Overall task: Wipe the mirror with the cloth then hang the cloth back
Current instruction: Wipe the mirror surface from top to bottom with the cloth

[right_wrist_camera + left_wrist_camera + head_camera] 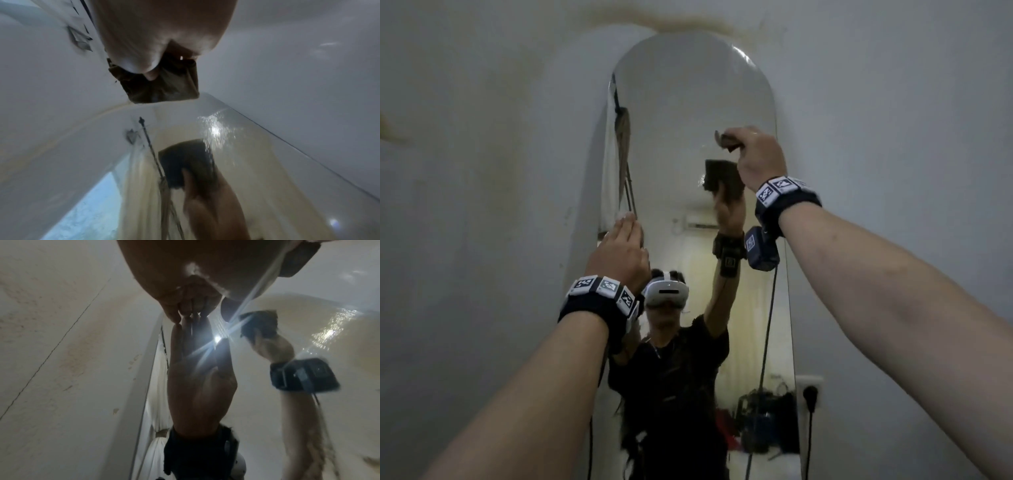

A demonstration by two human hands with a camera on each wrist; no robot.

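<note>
A person stands before a tall arch-topped frameless wall mirror (688, 102) mounted on a pale grey plastered wall (482, 171). At left, the left hand (619, 251), fingers straight and close together, is flat against the glass near the mirror's left edge, fingertips (176, 321) meeting their own reflection. To the right and higher up, the right hand (758, 159) grips a small dark brown folded cloth (162, 86), bunched in its curled fingers and held up at the glass near the mirror's right edge. Black wristbands with square printed markers (602, 291) circle both wrists. Low at far right, a white wall socket with a black plug (810, 394) sits just beside the mirror.
</note>
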